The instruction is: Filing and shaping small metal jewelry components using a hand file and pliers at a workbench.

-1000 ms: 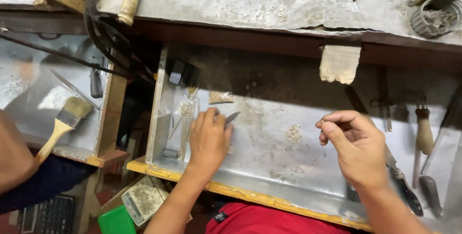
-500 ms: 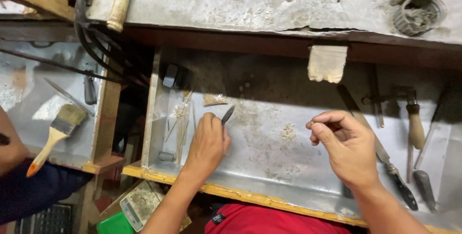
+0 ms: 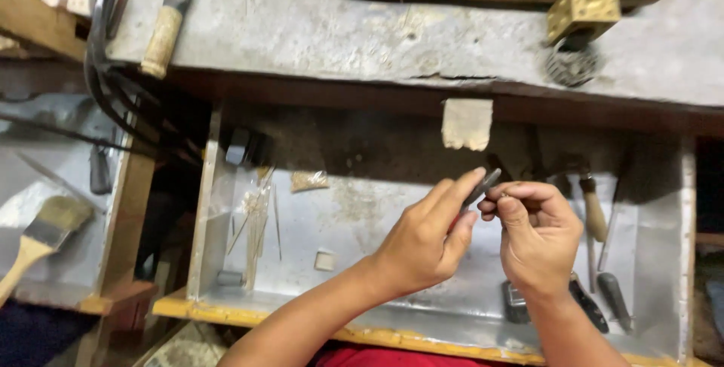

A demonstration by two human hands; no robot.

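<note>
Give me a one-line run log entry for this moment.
left hand: grips dark tweezers | right hand: pinches tiny piece, too small to tell | hands meet above metal tray | paintbrush far left

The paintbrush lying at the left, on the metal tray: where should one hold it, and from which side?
Probably by the wooden handle of the paintbrush, coming from the lower left. The brush lies slanted, with the bristle head up and to the right, and the handle runs down to the picture's left edge. The handle looks slim and bare; the bristles are soft.

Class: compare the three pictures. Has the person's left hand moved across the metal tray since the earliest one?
Yes. The left hand has gone rightward, away from the thin sticks at the tray's left side, and now meets the right hand.
</note>
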